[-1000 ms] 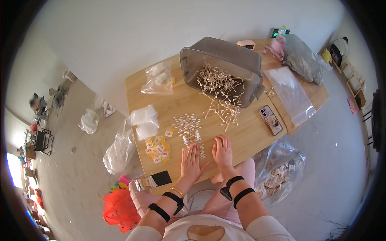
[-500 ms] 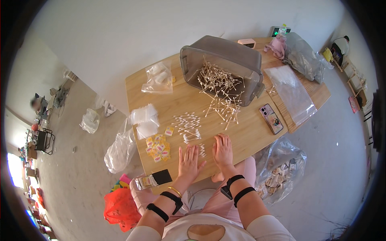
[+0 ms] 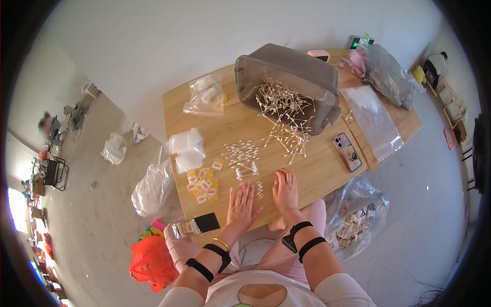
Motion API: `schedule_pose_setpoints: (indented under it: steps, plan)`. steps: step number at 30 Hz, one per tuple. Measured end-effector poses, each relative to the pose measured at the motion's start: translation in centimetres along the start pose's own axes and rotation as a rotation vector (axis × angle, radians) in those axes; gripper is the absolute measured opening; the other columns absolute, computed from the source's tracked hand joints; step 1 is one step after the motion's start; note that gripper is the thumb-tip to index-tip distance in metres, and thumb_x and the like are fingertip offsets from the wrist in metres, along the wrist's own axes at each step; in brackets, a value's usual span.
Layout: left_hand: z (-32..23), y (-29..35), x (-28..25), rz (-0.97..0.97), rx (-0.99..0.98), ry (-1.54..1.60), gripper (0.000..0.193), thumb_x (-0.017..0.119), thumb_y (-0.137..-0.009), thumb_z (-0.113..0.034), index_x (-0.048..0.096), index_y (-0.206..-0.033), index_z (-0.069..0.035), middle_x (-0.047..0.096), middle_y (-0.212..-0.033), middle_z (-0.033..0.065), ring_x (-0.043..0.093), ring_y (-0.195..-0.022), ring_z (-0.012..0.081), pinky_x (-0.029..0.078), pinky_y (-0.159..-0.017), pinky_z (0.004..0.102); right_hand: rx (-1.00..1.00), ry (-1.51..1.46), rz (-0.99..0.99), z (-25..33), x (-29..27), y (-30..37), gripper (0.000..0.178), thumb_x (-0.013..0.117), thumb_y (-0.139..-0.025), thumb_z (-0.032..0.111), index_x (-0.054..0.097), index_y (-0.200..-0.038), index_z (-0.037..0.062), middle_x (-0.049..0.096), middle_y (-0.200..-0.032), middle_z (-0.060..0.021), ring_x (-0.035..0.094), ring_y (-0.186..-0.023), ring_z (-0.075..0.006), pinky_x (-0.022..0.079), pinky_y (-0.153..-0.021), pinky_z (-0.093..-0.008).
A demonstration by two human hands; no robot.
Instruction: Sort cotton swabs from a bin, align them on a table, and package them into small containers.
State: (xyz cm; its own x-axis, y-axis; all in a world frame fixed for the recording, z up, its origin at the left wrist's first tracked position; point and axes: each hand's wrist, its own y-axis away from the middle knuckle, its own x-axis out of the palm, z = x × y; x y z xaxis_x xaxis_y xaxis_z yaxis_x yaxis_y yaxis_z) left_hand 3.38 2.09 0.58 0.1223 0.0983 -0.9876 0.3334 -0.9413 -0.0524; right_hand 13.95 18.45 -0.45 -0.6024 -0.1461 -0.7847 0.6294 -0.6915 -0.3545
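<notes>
My left hand (image 3: pixel 242 207) lies palm down near the table's front edge, fingers stretched out and thumb apart, with nothing in it. Close by its fingertips is a small group of cotton swabs (image 3: pixel 259 189), partly hidden by the hand. On the other side of that group, my right hand (image 3: pixel 286 192) rests palm down with its fingers extended and holds nothing visible. Farther up the table are rows of cotton swabs (image 3: pixel 241 154) and a tight bunch of swabs (image 3: pixel 247 171). Left of these lies a pile of yellow and white labels (image 3: pixel 203 185).
A grey plastic bin (image 3: pixel 291 66) lies on its side, spilling a heap of cotton swabs (image 3: pixel 284 100). Clear bags (image 3: pixel 186 148) stand left of the swabs. A phone (image 3: pixel 347 152) is at the right. Beside the table, a clear sack (image 3: pixel 355 220) of packets and a red bag (image 3: pixel 153 263) sit low.
The whole view has shifted slightly. Both hands stay at nearly the same spots on the table, and the swabs and labels lie as before.
</notes>
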Motion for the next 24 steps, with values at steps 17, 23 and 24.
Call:
schedule_pose_setpoints:
  steps: [17,23,24]
  plan:
    - [0.6,1.4,0.0,-0.105,-0.061,0.177,0.075,0.055,-0.094,-0.045,0.031,-0.151,-0.003,0.024,-0.157,0.0169,0.017,-0.148,0.0404,0.007,-0.120,0.0600,-0.028,0.045,-0.036,-0.5,0.9,0.0,0.033,0.059,-0.086,0.009,0.057,-0.118,0.0021,0.052,-0.123,-0.0157,0.048,-0.122,-0.0360,0.036,-0.112,-0.0480]
    - [0.1,0.9,0.4,-0.108,-0.122,0.129,0.074,0.054,-0.095,-0.048,0.032,-0.152,-0.007,0.020,-0.160,0.0174,0.013,-0.149,0.0418,0.005,-0.120,0.0611,-0.034,0.059,-0.040,-0.3,0.9,0.1,0.032,0.060,-0.086,0.009,0.057,-0.117,0.0019,0.052,-0.122,-0.0156,0.048,-0.121,-0.0358,0.036,-0.112,-0.0479]
    - [0.2,0.8,0.5,-0.107,-0.127,0.120,0.073,0.053,-0.095,-0.048,0.033,-0.152,-0.008,0.019,-0.160,0.0174,0.012,-0.149,0.0419,0.005,-0.120,0.0611,-0.036,0.059,-0.039,-0.2,0.9,0.1,0.032,0.060,-0.086,0.009,0.057,-0.117,0.0019,0.052,-0.122,-0.0156,0.048,-0.121,-0.0358,0.036,-0.112,-0.0479]
